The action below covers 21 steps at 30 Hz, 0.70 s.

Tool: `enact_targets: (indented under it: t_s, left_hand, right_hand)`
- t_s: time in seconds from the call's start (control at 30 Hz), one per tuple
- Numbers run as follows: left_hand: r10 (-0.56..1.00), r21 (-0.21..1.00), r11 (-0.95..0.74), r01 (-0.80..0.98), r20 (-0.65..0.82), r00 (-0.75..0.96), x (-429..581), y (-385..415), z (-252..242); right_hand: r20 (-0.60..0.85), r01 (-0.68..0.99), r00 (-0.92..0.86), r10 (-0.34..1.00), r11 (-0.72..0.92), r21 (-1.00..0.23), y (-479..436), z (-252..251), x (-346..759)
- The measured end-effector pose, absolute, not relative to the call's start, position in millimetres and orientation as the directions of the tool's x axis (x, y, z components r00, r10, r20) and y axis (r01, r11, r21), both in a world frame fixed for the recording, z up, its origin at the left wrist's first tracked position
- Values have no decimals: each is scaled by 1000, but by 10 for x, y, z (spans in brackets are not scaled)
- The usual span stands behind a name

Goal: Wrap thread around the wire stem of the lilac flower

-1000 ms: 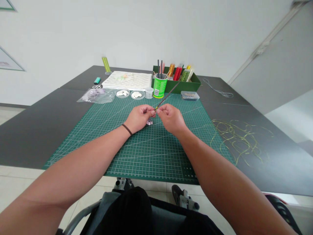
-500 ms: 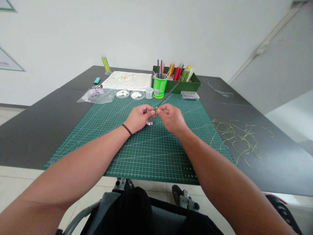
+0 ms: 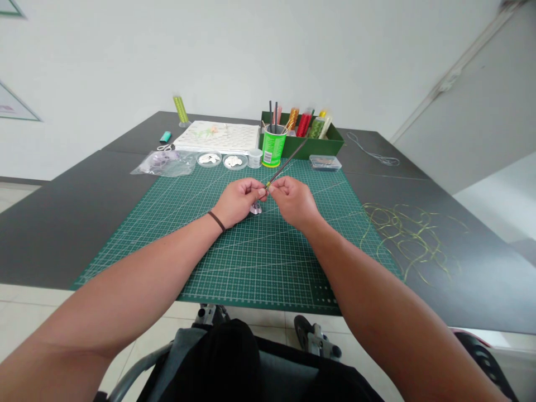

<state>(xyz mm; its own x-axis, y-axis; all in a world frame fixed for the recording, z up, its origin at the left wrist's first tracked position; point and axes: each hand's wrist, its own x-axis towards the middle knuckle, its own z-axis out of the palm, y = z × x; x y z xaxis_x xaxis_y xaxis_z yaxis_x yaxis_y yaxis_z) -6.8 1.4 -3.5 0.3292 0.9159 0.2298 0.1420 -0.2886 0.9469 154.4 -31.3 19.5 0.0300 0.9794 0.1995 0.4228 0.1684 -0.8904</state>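
Observation:
Over the middle of the mat, my left hand (image 3: 242, 200) is closed in a pinch on a thin dark stick (image 3: 288, 162), which slants up and away to the right. Yellow-green thread (image 3: 268, 184) shows on the stick between my fingertips. My right hand (image 3: 294, 202) pinches at this thread, its fingertips almost touching those of the left. Below my left fingers a small pale purple piece (image 3: 255, 208) pokes out; whether it is joined to the stick is hidden.
A green cutting mat (image 3: 251, 262) covers the table's middle. Loose yellow-green thread (image 3: 402, 234) lies tangled at right. Behind stand a green can (image 3: 273, 148), a dark green box (image 3: 322, 147) of thread spools, a white board (image 3: 234, 139), dishes of white pieces (image 3: 209, 159) and a plastic bag (image 3: 167, 163).
Both hands keep their pinch at the stick and thread almost unmoved. The whole view has shifted very slightly.

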Motion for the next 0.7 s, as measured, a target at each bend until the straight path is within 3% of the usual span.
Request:
enact_targets:
  t_s: [0.7]
  left_hand:
    - [905, 990, -138, 4, 125, 406, -72, -6, 7]
  right_hand:
    - [217, 379, 17, 976, 195, -905, -325, 206, 1557]
